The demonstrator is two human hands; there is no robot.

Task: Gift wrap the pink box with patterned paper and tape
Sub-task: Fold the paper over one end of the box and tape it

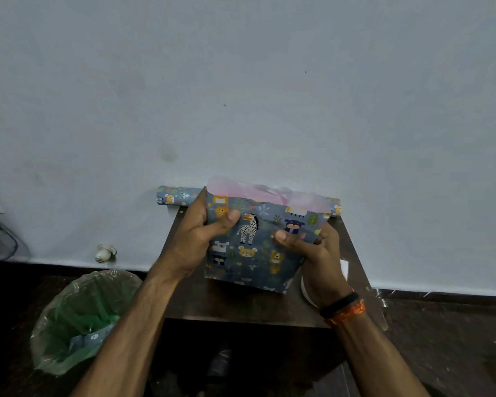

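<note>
Near, lower left of frame: bin (80, 319) on dark floor, lined w/ clear-green plastic bag; inside it a scrap of the blue animal-print paper (90, 338) sits at the bottom, rest of contents not clear. Bottom center, under the table edge, a dark object, too dim to ID. Center: small dark brown table (241, 305), bare front strip visible. Above it both hands hold up the pink box (258, 193), wrapped round its sides in patterned paper (249, 250) (blue-grey w/ zebra, bears, lions, leaves); box is tilted, open paper end facing up/away, pink showing inside the paper rim at upper center. Left hand (195, 233) grips the left side, thumb pressed on the front face, fingers curled behind. Right hand (315, 253) grips the right side, thumb on the front near the zebra print, fingers wrapped round the edge; black + orange bands on that wrist. White roll-like item (305, 287) on table just below the right hand, mostly hidden – prob tape, can't tell. Far: roll of same patterned paper (178, 195) lies along the table's back edge against the pale wall, ends sticking out left & right behind the box. Small white fixture (105, 252) low on wall, mid-left.
</note>
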